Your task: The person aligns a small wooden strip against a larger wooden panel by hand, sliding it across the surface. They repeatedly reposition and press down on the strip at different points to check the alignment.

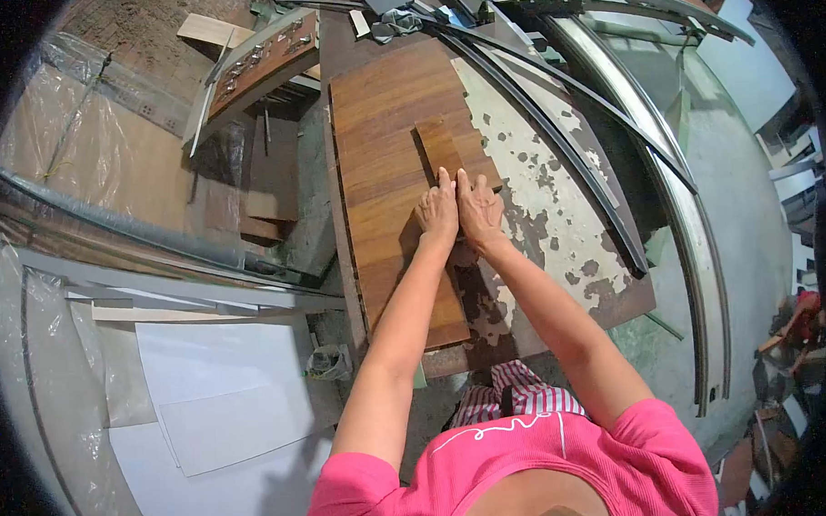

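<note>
A large brown wood-grain panel lies on the worn, paint-flecked table. On top of it rests a smaller wooden piece, whose lower part is covered by my hands. My left hand presses on the left side of this piece, index finger stretched forward. Beside it, close or touching, my right hand lies on the piece's right side with its fingers extended. Both hands rest flat from above rather than wrapping round the wood.
Long dark metal strips run along the table's right side. A grey cloth lies at the far edge. To the left stand a board with metal fittings and white sheets. Curved metal profiles stand at right.
</note>
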Available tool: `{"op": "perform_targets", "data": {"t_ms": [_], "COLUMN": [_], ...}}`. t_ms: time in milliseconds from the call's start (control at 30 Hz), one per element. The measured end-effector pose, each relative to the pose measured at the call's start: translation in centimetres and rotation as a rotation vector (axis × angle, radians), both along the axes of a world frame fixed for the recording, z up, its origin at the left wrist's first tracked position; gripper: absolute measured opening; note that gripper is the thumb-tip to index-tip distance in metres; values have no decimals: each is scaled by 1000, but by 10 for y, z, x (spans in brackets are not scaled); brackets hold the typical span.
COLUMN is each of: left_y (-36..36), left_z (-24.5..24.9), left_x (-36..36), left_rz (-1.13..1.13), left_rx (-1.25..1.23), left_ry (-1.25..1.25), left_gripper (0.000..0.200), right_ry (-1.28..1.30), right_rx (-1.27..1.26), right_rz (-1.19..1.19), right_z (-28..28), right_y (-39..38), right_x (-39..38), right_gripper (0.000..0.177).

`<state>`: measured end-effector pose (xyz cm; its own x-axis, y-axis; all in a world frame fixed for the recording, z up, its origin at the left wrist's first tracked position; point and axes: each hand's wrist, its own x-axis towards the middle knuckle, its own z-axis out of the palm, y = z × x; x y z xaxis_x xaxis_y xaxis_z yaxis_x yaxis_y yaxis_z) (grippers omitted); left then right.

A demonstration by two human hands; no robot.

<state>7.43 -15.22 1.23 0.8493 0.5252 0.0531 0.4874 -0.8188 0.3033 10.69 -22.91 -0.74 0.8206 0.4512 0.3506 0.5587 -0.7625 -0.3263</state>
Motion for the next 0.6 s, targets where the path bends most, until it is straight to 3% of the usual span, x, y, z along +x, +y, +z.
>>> {"op": "perform_targets", "data": {"t_ms": [333, 433, 533, 567, 600], "left_y": [86, 110, 149, 157, 173], "left_z": [-17, -1, -12, -25, -19], "left_x": [120, 155, 195, 209, 227], "left_rz": [-48, -5, -30, 61, 84], "left_rx": [-51, -68, -112, -123, -210], "left_ry": [-76, -43, -110, -284, -118], "left_gripper": [39, 39, 36, 36, 37], "right_ry": [50, 7, -14, -46, -125], "right_rx": [48, 44, 57, 70, 91], "right_rz": [-9, 5, 6, 5, 0], "right_z": [-5, -2, -15, -20, -30], "right_y": [83, 113, 150, 162, 175], "right_x": [116, 156, 200, 213, 229], "right_gripper": [26, 25, 29, 30, 30]}}
